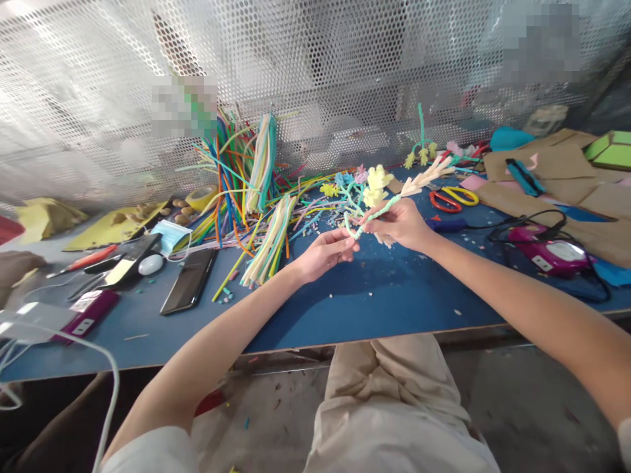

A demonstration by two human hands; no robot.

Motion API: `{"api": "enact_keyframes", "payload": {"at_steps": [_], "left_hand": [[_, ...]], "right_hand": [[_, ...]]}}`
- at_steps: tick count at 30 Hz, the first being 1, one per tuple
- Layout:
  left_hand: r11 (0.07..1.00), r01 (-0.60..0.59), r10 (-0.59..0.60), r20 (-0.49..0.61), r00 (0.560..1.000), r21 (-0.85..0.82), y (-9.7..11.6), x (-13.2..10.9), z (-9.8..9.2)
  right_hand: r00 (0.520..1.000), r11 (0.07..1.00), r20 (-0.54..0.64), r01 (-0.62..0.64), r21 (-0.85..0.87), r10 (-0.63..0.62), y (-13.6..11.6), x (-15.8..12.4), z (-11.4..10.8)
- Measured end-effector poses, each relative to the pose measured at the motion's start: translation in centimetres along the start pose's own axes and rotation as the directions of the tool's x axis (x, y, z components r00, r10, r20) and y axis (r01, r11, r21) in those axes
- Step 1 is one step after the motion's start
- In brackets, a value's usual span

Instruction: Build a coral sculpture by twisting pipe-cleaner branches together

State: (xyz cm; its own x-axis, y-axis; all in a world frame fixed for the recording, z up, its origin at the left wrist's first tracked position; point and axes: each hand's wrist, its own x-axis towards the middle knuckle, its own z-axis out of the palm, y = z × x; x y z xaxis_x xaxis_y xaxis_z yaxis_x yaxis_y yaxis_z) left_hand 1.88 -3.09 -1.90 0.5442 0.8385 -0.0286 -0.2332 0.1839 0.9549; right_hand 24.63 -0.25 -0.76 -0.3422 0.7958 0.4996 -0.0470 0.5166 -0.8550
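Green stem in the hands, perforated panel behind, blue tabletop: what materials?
Pale green stem: likely chenille over bendable wire; fuzzy, matte, nubby outline, sharply bent at its lower end.
Perforated panel: probably metal; silvery grey, slight sheen, regular round holes, though coated plastic is possible.
Blue tabletop: smooth, low-sheen, perhaps laminate or a mat; thin brownish front edge, core unclear.

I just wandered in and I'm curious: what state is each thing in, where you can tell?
Green stem: bent
Left hand: fingers curled at the stem's bend
Right hand: pinching the stem
Phone: flat, screen dark
Front pipe-cleaner bundle: gathered
Right-side purple power strip: apparently plugged into
Blue table: littered
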Motion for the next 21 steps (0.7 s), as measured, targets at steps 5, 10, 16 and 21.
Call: {"api": "enact_keyframes", "payload": {"at_steps": [5,10,16,21], "left_hand": [[0.956,-0.135,0.167,-0.104,0.980,0.261,-0.5,0.6,-0.4],[0.863,-0.234,0.333,-0.156,0.930,0.448,-0.6,0.7,-0.5],[0.446,-0.234,0.617,-0.107,0.779,0.864,0.0,-0.3,-0.3],[0.472,-0.290,0.581,-0.046,0.813,0.833,0.6,-0.7,-0.2]], "right_hand": [[0.999,0.985,-0.044,0.007,-0.170,-0.014,-1.0,-0.1,0.3],[0.991,0.985,-0.124,-0.074,-0.156,0.055,-0.7,-0.1,0.8],[0.969,0.984,-0.204,-0.158,-0.082,0.138,0.4,-0.4,1.7],[0.957,0.984,-0.239,-0.177,-0.027,0.165,0.4,-0.3,1.8]]}}
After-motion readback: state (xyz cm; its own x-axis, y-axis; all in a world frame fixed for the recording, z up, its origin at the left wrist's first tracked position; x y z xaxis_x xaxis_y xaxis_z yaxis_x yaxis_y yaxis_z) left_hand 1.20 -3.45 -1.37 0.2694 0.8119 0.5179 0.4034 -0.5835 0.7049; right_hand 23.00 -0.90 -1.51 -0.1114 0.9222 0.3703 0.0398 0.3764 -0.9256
